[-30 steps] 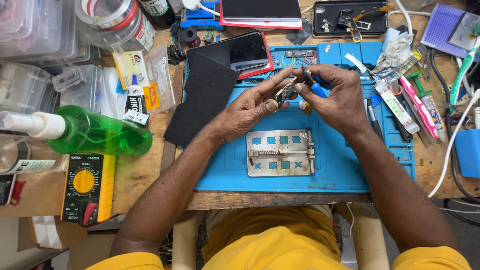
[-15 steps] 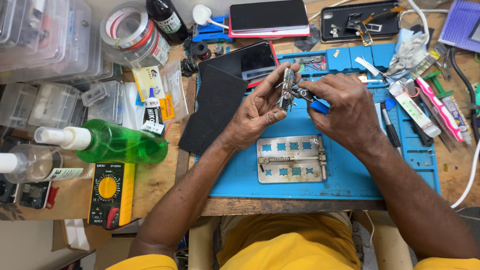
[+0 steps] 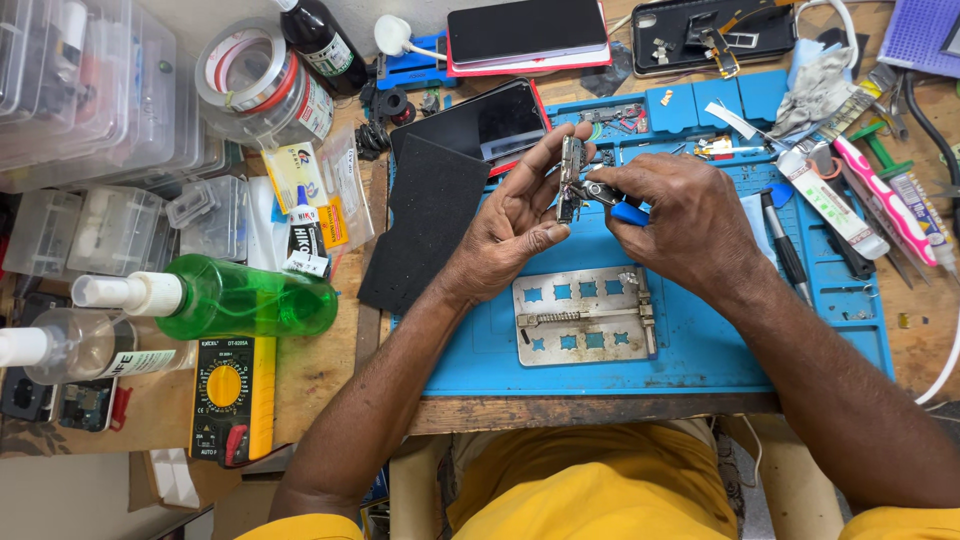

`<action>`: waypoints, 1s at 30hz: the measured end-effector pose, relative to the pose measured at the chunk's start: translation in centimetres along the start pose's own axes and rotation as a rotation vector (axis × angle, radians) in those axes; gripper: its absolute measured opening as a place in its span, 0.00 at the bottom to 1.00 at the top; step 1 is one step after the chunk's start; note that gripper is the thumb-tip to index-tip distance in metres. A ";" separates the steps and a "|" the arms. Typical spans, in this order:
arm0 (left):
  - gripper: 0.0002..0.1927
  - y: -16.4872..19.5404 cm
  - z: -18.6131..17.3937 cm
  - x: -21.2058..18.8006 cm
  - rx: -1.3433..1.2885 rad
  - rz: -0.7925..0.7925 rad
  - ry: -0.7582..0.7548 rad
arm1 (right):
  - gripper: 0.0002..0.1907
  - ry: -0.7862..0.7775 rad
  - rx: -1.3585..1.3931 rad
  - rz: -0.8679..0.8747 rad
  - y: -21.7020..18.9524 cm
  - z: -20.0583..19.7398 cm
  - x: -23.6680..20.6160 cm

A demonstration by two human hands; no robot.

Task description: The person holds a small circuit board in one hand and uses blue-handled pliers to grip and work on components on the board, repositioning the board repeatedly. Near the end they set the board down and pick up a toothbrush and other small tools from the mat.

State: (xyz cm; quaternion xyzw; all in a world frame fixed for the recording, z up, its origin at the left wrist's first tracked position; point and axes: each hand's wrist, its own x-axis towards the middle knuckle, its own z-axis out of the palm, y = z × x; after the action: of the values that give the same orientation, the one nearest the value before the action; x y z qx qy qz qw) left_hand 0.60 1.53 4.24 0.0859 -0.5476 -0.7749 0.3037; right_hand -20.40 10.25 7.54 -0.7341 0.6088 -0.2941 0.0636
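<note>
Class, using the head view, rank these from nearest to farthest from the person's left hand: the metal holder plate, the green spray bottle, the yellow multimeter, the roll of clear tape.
From the left hand:
1. Metal holder plate, just below it on the blue mat.
2. Green spray bottle, lying to the left.
3. Yellow multimeter, lower left, and roll of clear tape, upper left: too close to call.

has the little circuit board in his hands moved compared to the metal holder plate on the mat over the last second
Cannot tell for sure. The circuit board sits just above the metal holder plate on the blue mat throughout; the head camera shifted, which accounts for most of the apparent change.
</note>
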 end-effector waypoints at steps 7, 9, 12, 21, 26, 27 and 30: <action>0.48 0.1 -0.1 0.0 0.009 -0.009 -0.014 | 0.18 -0.046 0.061 0.037 0.4 0.1 0.0; 0.48 0.2 -0.1 0.0 0.011 -0.006 -0.021 | 0.18 -0.048 0.070 0.036 0.4 0.1 0.0; 0.47 0.2 -0.2 -0.1 0.025 -0.005 -0.025 | 0.18 -0.052 0.070 0.029 0.3 -0.1 0.1; 0.43 -0.5 -0.8 -0.2 0.162 0.044 -0.045 | 0.13 -0.111 0.128 0.095 0.1 -0.2 0.3; 0.43 -0.8 -0.8 -0.2 0.227 0.037 -0.022 | 0.12 -0.126 0.134 0.140 0.1 -0.1 0.4; 0.43 -0.8 -0.8 -0.3 0.241 0.036 -0.020 | 0.12 -0.126 0.130 0.144 0.0 -0.1 0.3; 0.43 -0.8 -0.8 -0.2 0.292 0.032 -0.017 | 0.12 -0.130 0.112 0.156 0.0 0.0 0.3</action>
State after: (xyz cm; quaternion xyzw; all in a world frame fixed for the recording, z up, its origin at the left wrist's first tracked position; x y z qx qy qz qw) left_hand 0.85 1.17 3.17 0.1136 -0.6583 -0.6828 0.2958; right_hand -20.38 10.00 7.68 -0.6972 0.6413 -0.2738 0.1665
